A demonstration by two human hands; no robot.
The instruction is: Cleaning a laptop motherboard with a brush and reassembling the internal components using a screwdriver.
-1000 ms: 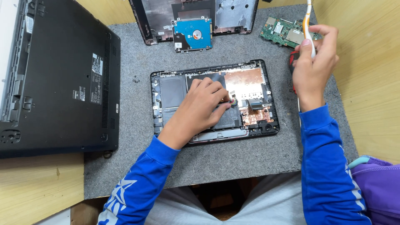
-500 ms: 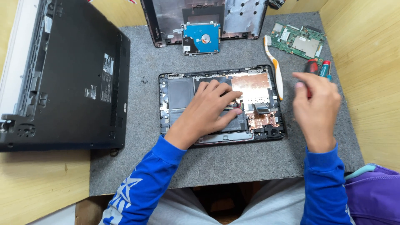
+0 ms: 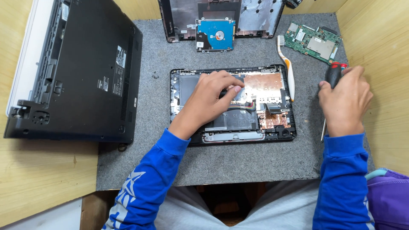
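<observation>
head view: opened laptop base [image 3: 233,104] lies mid mat, long axis 9-to-3, innards up. left hand [image 3: 208,100] rests on its middle, fingers curled down, tips pressing a dark part near the copper plate at about 3 o'clock of the hand; whether it pinches anything, cannot tell. right hand [image 3: 345,100] sits off the base at its 3 o'clock, on the mat [image 3: 255,164], closed in a fist round a screwdriver [image 3: 333,76]: red-black handle pokes out toward 12, thin shaft sticks out below the fist toward 6. so the left hand is on the base, the right is near but apart, base at the right hand's 9 o'clock.

between right hand and base lies a toothbrush [image 3: 286,68], white-orange, long axis roughly 12-to-6, just beside the base's right edge; it is the only thing in the way. green board [image 3: 313,41] at 12 of the right hand. blue drive [image 3: 216,34] sits on an open cover [image 3: 260,17] at 12 of the base. big black laptop [image 3: 85,68], underside up, at 9, well apart.
</observation>
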